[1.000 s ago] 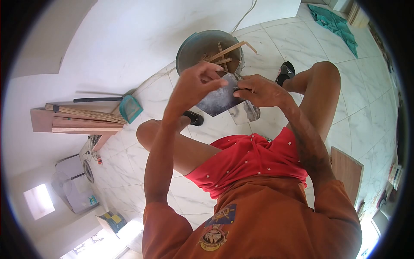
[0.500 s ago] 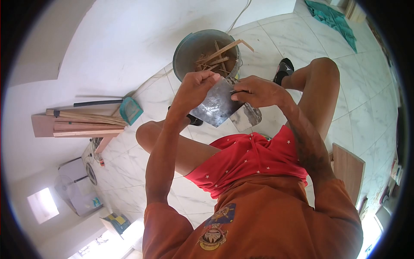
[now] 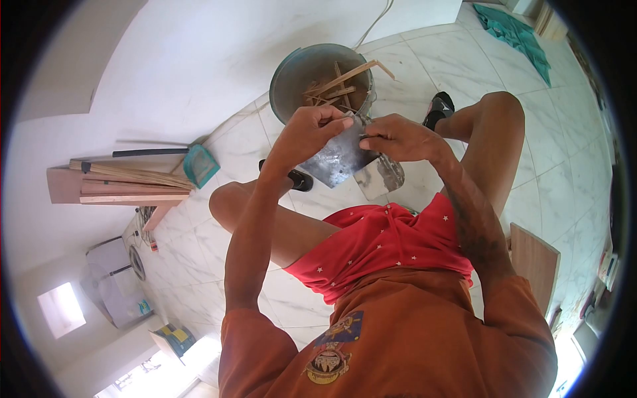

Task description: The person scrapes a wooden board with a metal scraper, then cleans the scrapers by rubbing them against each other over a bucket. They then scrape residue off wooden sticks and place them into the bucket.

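Note:
A thin, shiny grey sheet [image 3: 334,159] hangs between my hands, above the floor between my legs. My left hand [image 3: 308,134] pinches its upper left edge, thumb and fingers together. On the other side my right hand [image 3: 400,138] is closed on the sheet's upper right edge, near my left fingertips. Behind the sheet a marbled grey and white piece [image 3: 379,178] shows in part. Just beyond my hands stands a round bucket [image 3: 285,78] holding broken wood strips [image 3: 340,82].
Wood boards [image 3: 133,188] and a teal dustpan [image 3: 201,166] lie at the left by the wall. A green cloth [image 3: 514,38] is at the upper right. A brown board [image 3: 533,264] stands beside my right hip.
The sheet's lower corner has risen slightly, and my left hand's thumb and fingers have shifted a little to the right along its top edge. Both hands still hold it.

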The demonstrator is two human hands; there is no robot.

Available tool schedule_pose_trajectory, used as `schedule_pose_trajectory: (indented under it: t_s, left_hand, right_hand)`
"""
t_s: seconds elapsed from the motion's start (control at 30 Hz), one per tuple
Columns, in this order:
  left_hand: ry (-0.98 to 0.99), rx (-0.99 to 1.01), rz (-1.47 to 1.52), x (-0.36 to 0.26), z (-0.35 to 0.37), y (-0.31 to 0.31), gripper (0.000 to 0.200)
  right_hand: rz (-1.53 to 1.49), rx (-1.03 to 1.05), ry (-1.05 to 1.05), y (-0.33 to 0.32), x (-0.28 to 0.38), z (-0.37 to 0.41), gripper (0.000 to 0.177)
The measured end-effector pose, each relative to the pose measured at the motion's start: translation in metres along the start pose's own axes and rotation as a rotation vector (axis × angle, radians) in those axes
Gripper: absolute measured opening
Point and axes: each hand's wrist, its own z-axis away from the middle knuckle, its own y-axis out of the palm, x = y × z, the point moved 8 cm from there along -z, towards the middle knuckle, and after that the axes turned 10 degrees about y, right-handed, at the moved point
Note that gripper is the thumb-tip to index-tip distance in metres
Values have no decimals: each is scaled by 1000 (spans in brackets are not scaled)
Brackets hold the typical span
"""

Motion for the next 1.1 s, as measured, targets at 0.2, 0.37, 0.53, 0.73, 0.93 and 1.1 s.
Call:
schedule_pose_trajectory:
  t_s: [0.2,0.37,0.53,0.73,0.93,1.1]
  left_hand:
    - [-5,-10,-71,15,11,-14,29]
    - [-88,-125,16,77,30,-60,31]
    - [-147,-349,-189,84,21,-87,36]
    - [144,-134,-36,21,-13,-10,39]
    - [-73,24,-1,31,-12,-1,32]
    - [-96,-153,355,45,-6,-4,36]
  right_hand:
    - [-25,-85,-33,-14,-4,3,34]
    - [-104,-139,51,-28,-23,2,40]
    - [-112,-134,133,-27,-36,-2,43]
    - [-153,-54,151,-9,-22,-8,42]
    - [-163,-26,97,-4,-18,-6,44]
    - [-179,-16,96,-4,-20,-6,45]
